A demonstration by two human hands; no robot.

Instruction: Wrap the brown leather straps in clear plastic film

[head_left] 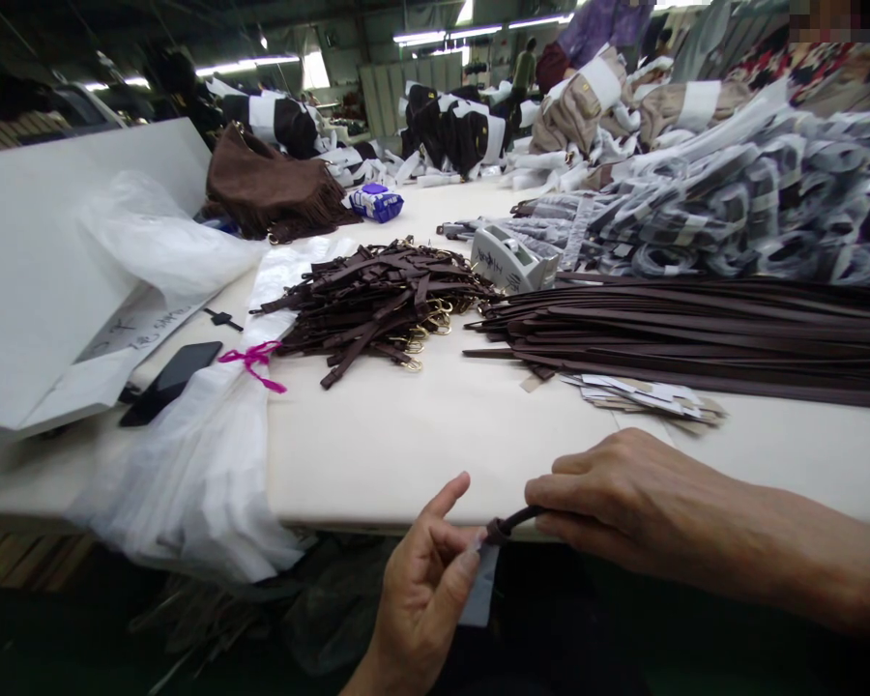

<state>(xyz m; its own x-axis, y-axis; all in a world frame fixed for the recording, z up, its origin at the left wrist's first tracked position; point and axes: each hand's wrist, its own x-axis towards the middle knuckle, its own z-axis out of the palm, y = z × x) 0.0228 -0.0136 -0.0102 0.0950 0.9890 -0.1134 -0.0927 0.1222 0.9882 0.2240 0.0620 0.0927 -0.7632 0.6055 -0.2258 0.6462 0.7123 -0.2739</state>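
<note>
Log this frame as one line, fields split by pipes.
left hand: pinching dark strap | right hand: holding it too | on table: short straps, long straps

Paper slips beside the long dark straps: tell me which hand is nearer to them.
Right. The right hand is just on the near side of the paper slips; the left hand is farther away, to their lower left in view.

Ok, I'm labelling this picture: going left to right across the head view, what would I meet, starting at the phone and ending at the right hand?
Dark phone → pink tie → left hand → brown strap → right hand.
</note>
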